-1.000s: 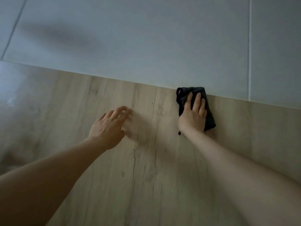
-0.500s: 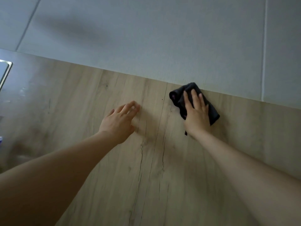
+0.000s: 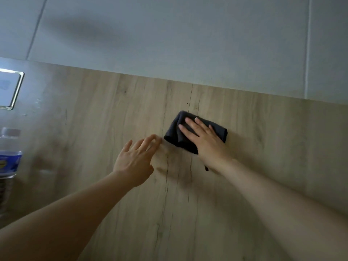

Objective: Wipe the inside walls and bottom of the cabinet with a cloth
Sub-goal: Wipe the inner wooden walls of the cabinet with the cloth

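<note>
Both hands lie flat-fingered: the right hand presses the dark cloth, now nearer than the far seam, beside the empty left hand, so wiping progresses across the wood panel.

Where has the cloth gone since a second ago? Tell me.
Yes. The cloth, pressed by the right hand, left the grey panel's edge, sliding toward the person and leftward onto the dark grain line.

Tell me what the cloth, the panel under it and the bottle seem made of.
Cloth: dark soft fabric, matte; it folds under the right hand.
Panel: pale wood or wood-look laminate, smooth; grain lines and knots show, which one is unclear.
Bottle: likely clear plastic, with a ribbed body and blue label.
</note>
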Motion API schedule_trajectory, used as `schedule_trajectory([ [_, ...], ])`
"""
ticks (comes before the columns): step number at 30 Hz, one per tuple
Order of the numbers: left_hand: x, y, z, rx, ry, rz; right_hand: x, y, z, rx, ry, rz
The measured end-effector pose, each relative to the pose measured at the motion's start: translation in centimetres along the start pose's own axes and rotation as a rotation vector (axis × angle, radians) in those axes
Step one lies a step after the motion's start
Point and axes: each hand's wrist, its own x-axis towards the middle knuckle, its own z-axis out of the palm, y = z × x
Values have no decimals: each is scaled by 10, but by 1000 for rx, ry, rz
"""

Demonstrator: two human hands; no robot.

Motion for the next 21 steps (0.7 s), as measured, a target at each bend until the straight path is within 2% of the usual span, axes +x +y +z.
schedule_trajectory([
  [3,-1,-2,1,-20,12,14,9,7,-8,52,139,237],
  [5,-1,-3,5,-40,33,23,9,1,-5,47,154,274],
  [8,1,-4,8,-50,42,14,-7,-22,13,31,105,142],
  [12,-13,5,10,-26,-9,15,-55,-48,42,36,-115,-54],
  [16,-31,17,10,-30,-86,31,-64,-36,28,0,-200,-139],
  [21,-36,23,12,-80,-73,61,-50,-9,15,35,9,145],
])
